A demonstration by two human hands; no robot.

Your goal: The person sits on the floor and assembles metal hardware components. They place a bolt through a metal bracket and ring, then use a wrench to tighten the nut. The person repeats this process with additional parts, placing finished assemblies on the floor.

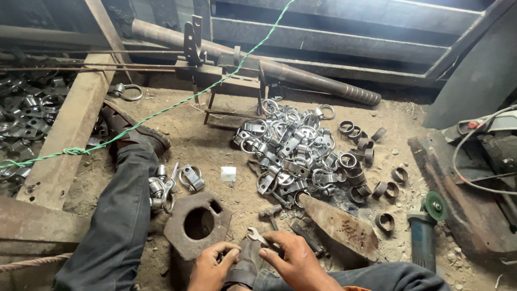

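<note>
Fingers (269, 252) pinching curved shiny metal clamp (257, 237), sandy floor (215, 145)

Both hands, the left hand (211, 268) and the right hand (293, 262), are seen bare, without gloves or sleeves. Dusty dark grey trousers (116, 221) are worn, with a worn brown leather shoe (132, 132). An orange fabric edge (356, 288) is glimpsed.

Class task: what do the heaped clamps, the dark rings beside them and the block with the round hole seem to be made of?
Clamps: probably plated or galvanised steel, bright silvery with glints. Rings: seemingly bare steel, dull dark grey, unpolished. Block: likely heavy iron or steel, with a rough brown, rusty-looking surface.
</note>
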